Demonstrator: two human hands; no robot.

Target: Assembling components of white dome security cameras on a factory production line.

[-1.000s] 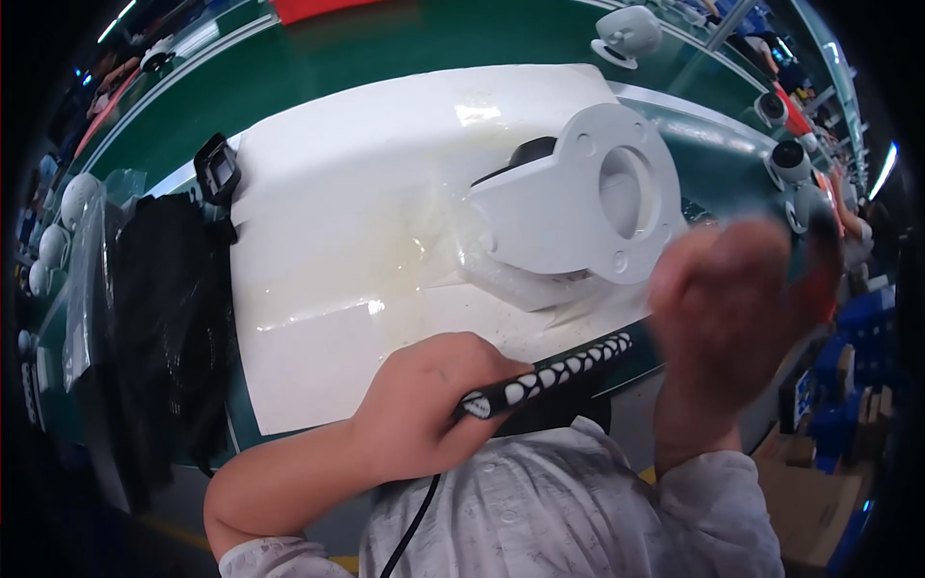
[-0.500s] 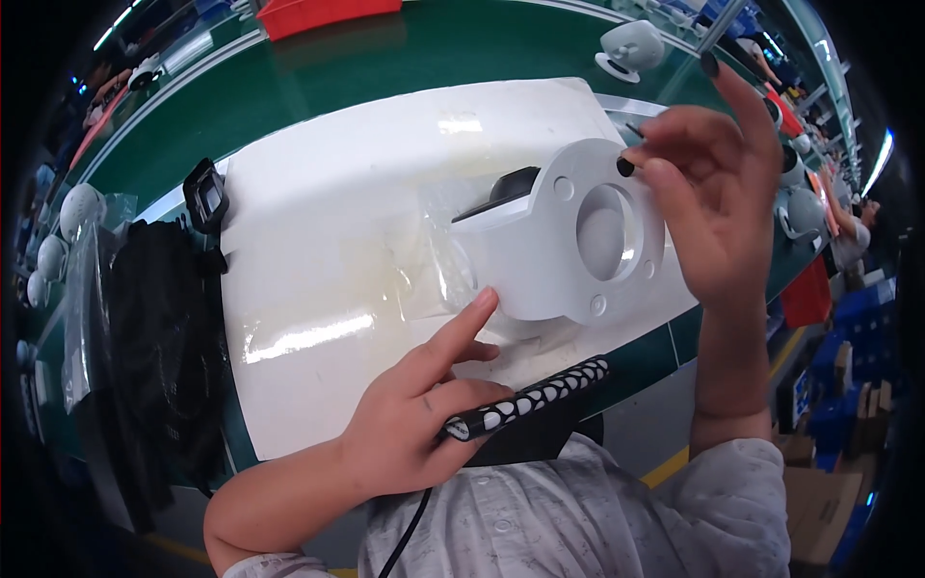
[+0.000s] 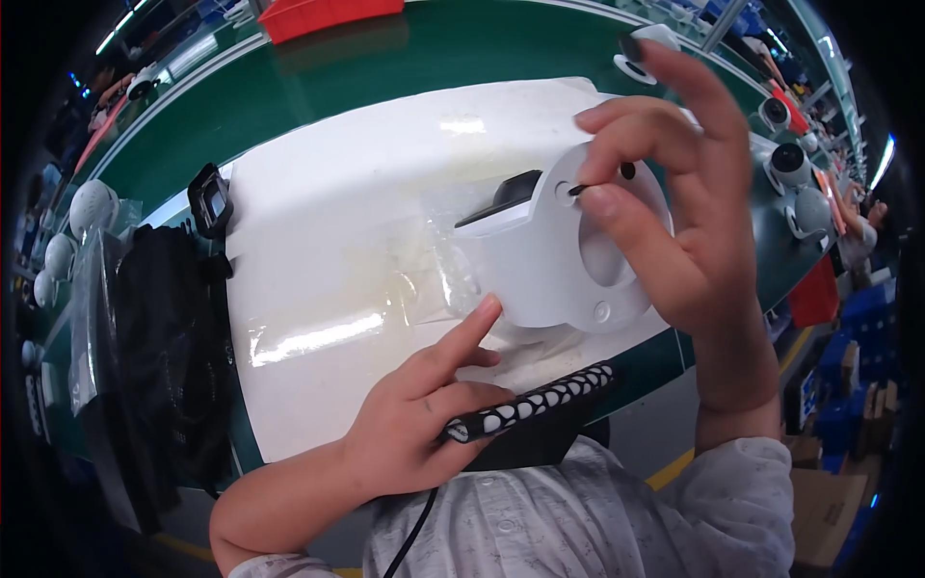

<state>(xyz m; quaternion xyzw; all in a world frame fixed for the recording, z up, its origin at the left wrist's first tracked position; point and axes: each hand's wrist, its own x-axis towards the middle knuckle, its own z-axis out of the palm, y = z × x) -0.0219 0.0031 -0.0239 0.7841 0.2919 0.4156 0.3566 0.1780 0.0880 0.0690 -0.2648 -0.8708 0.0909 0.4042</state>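
Note:
A white plastic housing lies on the white sheet, its ring-shaped end with a large round opening facing me. Small round recesses sit around the ring. In the upper right one is a black round pad. My right hand pinches another small black pad between thumb and finger, at the upper left recess. Something dark covers its raised index fingertip. My left hand grips a black-and-white patterned rod-shaped handle, while its outstretched index finger touches the housing's lower left edge.
The white sheet covers part of the green bench. A black bag and a small black device are at the left. White camera-like units stand at the right. A red bin is at the far side.
My right hand has moved left across the ring, from the upper right recess to the upper left one. A black pad now shows in the upper right recess. My left hand has stayed put.

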